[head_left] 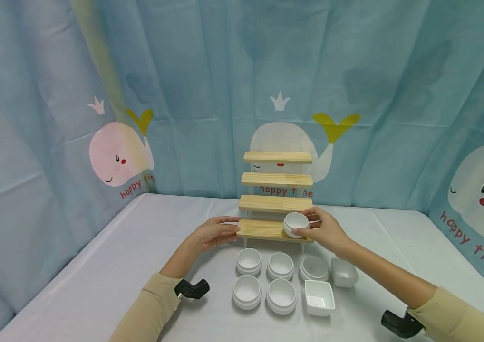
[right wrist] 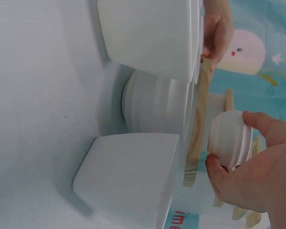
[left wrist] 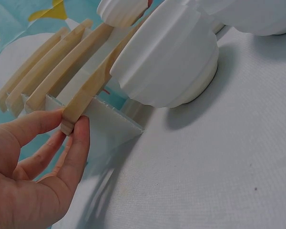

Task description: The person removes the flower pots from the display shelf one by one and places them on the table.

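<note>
A white round bowl (head_left: pixel 296 228) is in my right hand (head_left: pixel 328 232), gripped at its side between thumb and fingers. It sits close over the right end of the lowest wooden board (head_left: pixel 259 229) of a four-tier display stand. In the right wrist view the same bowl (right wrist: pixel 228 138) appears tilted sideways with the camera. My left hand (head_left: pixel 214 232) pinches the left end of that lowest board; the left wrist view shows thumb and fingertips on the board's end (left wrist: pixel 78 107). Clear supports (left wrist: pixel 112 124) hold the boards up.
In front of the stand, several white round bowls (head_left: pixel 246 292) stand on the white tabletop (head_left: pixel 105 275) in two rows. Two white square bowls (head_left: pixel 320 299) are at their right. Behind the stand hangs a blue curtain (head_left: pixel 208 95) with whale prints.
</note>
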{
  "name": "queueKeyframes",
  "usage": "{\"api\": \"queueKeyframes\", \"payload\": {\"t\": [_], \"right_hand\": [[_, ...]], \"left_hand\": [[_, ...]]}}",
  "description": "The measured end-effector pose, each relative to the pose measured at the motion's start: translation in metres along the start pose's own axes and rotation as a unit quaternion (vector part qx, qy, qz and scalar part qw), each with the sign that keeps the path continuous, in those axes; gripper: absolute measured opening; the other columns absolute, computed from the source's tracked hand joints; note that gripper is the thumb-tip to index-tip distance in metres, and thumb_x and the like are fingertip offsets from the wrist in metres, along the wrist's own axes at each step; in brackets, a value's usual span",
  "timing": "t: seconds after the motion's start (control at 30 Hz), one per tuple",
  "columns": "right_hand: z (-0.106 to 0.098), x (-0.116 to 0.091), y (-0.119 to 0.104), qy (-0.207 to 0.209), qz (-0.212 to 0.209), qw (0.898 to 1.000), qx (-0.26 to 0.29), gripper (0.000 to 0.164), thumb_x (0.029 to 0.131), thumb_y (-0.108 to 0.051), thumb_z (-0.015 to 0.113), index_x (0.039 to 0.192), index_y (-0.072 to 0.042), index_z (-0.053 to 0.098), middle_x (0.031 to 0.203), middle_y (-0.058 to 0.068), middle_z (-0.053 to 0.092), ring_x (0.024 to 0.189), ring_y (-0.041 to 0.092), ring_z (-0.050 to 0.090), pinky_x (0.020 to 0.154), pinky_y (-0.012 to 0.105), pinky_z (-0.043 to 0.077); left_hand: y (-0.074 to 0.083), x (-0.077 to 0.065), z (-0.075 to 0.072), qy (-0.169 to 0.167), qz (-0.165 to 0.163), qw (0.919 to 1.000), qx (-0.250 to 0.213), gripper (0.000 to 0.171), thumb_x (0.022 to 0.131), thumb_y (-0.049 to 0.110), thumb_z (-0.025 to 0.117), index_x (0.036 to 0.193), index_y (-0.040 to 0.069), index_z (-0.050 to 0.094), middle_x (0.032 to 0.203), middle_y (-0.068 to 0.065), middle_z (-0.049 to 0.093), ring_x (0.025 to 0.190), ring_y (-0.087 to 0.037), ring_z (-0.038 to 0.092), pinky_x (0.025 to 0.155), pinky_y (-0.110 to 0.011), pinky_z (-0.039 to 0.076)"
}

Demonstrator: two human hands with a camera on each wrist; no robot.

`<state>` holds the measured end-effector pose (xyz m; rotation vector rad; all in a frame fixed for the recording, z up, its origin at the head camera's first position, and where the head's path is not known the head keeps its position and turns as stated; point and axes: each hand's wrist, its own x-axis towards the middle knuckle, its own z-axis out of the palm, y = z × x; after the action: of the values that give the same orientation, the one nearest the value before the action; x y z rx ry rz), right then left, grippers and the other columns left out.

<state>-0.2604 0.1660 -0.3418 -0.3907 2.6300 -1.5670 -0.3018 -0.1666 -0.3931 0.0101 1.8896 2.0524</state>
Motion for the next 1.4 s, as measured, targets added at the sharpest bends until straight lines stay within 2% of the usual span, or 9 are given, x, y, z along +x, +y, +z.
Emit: {"api": "queueKeyframes", "payload": {"t": [0.23, 0.5, 0.83, 1.4], "right_hand": [[-0.008, -0.011, 0.006, 0.001, -0.02, 1.0, 0.0, 0.058, 0.09, -0.017, 0.084, 0.136, 0.004, 0.056, 0.132, 0.025, 0.062, 0.115, 0.034, 0.067, 0.084, 0.029, 0.06], [-0.02, -0.029, 0.01, -0.011, -0.06, 0.998, -0.003, 0.058, 0.091, -0.014, 0.083, 0.138, 0.006, 0.056, 0.13, 0.021, 0.065, 0.113, 0.03, 0.068, 0.083, 0.025, 0.06], [-0.028, -0.05, 0.009, -0.019, -0.056, 0.998, 0.008, 0.058, 0.091, -0.017, 0.083, 0.139, 0.003, 0.057, 0.134, 0.018, 0.063, 0.115, 0.025, 0.066, 0.084, 0.024, 0.06], [-0.041, -0.081, 0.019, -0.015, -0.054, 0.998, 0.008, 0.057, 0.092, -0.015, 0.083, 0.14, 0.001, 0.057, 0.136, 0.016, 0.061, 0.107, 0.003, 0.064, 0.083, 0.024, 0.061]], "left_hand": [[0.0, 0.0, 0.0, 0.002, 0.0, 1.0, 0.002, 0.053, 0.103, -0.001, 0.063, 0.153, -0.008, 0.047, 0.11, -0.012, 0.07, 0.088, -0.013, 0.072, 0.079, -0.024, 0.063], [0.001, 0.0, 0.001, 0.006, -0.003, 1.0, 0.002, 0.053, 0.103, -0.001, 0.063, 0.153, -0.008, 0.047, 0.109, -0.011, 0.07, 0.087, -0.012, 0.072, 0.08, -0.024, 0.063], [0.001, -0.001, 0.001, 0.01, -0.005, 0.9999, 0.001, 0.052, 0.102, -0.002, 0.063, 0.152, -0.008, 0.048, 0.106, -0.01, 0.07, 0.085, -0.011, 0.072, 0.078, -0.023, 0.063], [0.0, 0.002, 0.001, 0.015, -0.005, 0.9999, 0.004, 0.053, 0.102, -0.002, 0.065, 0.152, -0.008, 0.049, 0.109, -0.011, 0.071, 0.087, -0.012, 0.072, 0.079, -0.024, 0.063]]}}
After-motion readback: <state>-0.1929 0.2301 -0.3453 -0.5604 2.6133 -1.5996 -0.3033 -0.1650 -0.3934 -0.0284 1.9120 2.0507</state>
